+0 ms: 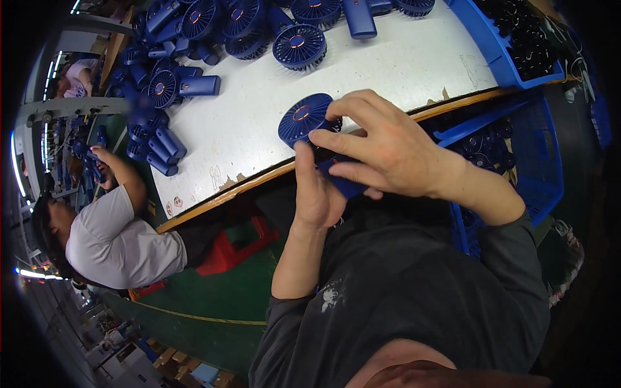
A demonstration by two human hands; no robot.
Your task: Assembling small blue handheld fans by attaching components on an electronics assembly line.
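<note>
A dark blue handheld fan [301, 118] with a round slatted grille and an orange ring at its centre is held over the table's near edge. My left hand [317, 194] grips it from below, around the blue handle, which shows only in part between my hands. My right hand [394, 149] reaches over from the right, its fingers bent, with fingertips on the rim of the fan head and near the handle. The parts under my right fingers are hidden.
Several blue handheld fans [299, 46] lie heaped on the white table [252, 119]. At the far right stands a blue bin [482, 42] of dark parts. A blue crate [546, 155] holding blue parts is beside me, lower right. Leftward, a co-worker [123, 239] sits near a red stool [236, 249].
</note>
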